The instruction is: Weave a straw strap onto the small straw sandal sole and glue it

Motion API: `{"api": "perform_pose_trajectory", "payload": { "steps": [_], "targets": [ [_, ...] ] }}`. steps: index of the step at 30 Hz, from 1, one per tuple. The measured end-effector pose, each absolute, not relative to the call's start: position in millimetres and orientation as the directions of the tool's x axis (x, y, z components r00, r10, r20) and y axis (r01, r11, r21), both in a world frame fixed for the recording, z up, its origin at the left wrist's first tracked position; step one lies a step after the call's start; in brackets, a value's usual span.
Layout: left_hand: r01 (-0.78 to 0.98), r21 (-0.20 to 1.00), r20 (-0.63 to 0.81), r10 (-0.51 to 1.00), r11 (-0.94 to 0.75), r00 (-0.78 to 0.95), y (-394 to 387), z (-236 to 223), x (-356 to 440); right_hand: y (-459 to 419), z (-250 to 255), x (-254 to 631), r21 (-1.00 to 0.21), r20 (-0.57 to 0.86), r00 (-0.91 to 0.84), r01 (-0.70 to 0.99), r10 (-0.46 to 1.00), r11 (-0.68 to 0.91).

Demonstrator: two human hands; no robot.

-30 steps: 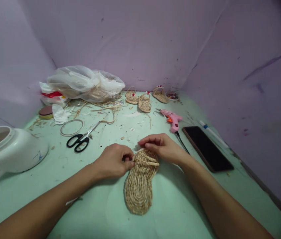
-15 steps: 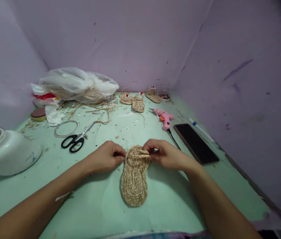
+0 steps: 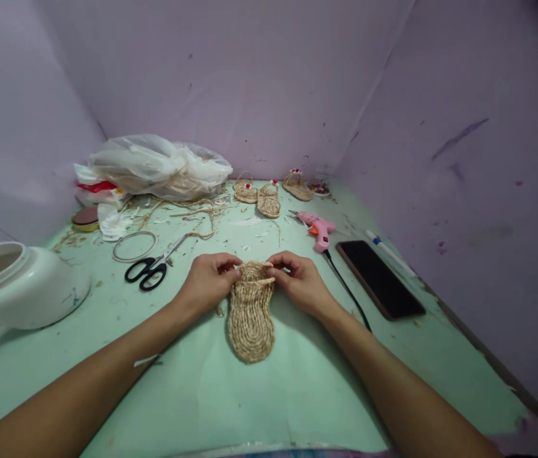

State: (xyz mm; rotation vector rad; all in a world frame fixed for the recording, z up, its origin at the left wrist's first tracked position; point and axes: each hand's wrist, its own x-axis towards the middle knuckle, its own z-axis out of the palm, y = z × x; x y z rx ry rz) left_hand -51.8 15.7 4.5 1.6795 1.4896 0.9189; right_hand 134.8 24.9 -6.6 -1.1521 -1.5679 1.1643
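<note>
Settling the ends of two pale cords (image 3: 258, 282) across a woven sole (image 3: 252, 324) seems to be the step we have in hand. The sole lies on the green tabletop (image 3: 250, 407), midway between its sides and closer to the near edge than to the far one, with its rounded bare end toward us and the corded end pointing away.

Our left hand (image 3: 206, 278) pinches the left rim of the corded end, thumb and forefinger nearly meeting on it. Our right hand (image 3: 297, 283) mirrors it: thumb and forefinger are close together at the right rim, where the cords finish, but we cannot tell whether they nip cord or rim. Both backs face up, fingers turned inward, with our forearms (image 3: 111, 366) slanting in from the near corners.

As we judge it, the next move calls for a light, even hold on both sides, so neither cord slips nor twists.

Beyond the left hand lie the scissors (image 3: 158, 260); beyond the right, the pink glue gun (image 3: 321, 229), then the phone (image 3: 381, 278) toward the right edge. Small sandals (image 3: 269, 203) stand near the far edge.
</note>
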Motion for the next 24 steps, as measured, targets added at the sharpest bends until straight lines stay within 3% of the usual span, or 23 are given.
{"api": "perform_pose_trajectory", "payload": {
  "steps": [6,10,15,21,24],
  "targets": [
    [0.52,0.853,0.014,0.999,-0.039,0.052,23.8,1.0,-62.5,28.8,-13.1,130.2,-0.979,0.076,-0.176,0.172,0.982,0.107],
    [0.437,0.893,-0.091,0.994,0.109,-0.063,18.2,2.2,-69.0,17.0,-5.3,140.3,-0.948,0.107,-0.064,0.294,0.992,0.122],
    [0.492,0.868,-0.103,0.993,0.066,0.05,12.5,8.9,-72.0,7.8,-2.8,144.9,-0.913,0.065,-0.158,0.389,0.985,0.123],
    [0.578,0.814,-0.111,0.993,0.062,0.05,3.4,15.0,-64.1,6.8,-4.9,142.3,-0.748,0.003,-0.229,0.646,0.974,0.154],
    [0.53,0.837,-0.168,0.986,0.135,0.014,0.7,14.8,-59.9,4.9,-1.7,138.3,-0.669,0.017,-0.231,0.72,0.973,0.183]
  ]
}}
